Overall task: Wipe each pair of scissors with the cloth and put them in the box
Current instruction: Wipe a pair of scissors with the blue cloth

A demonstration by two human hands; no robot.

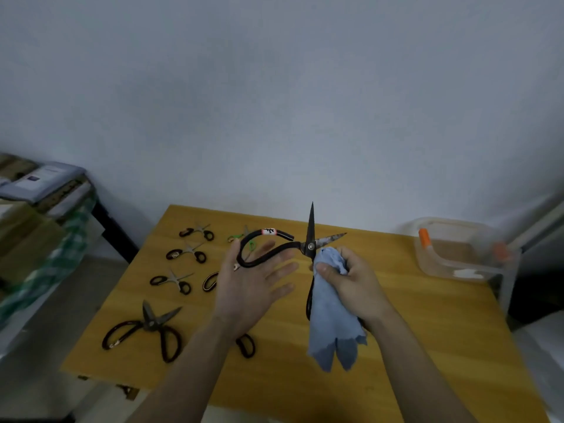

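Observation:
Large black scissors (pixel 310 230) are held above the wooden table (pixel 427 315), blades spread, one tip straight up, the other pointing right. One handle loop with a white label (pixel 270 231) lies across my left hand (pixel 250 285), whose fingers are stretched out straight. My right hand (pixel 351 282) grips a blue cloth (pixel 332 331) bunched against the scissors just below the pivot. The cloth hangs down and hides part of the lower handle. The clear plastic box (pixel 464 264) with orange clips stands at the table's right back corner.
Several smaller scissors lie in rows on the table's left half, with a big dark-handled pair (pixel 149 328) at the front left. One more pair (pixel 245 345) is partly hidden under my left forearm. A cluttered shelf (pixel 39 209) stands to the left.

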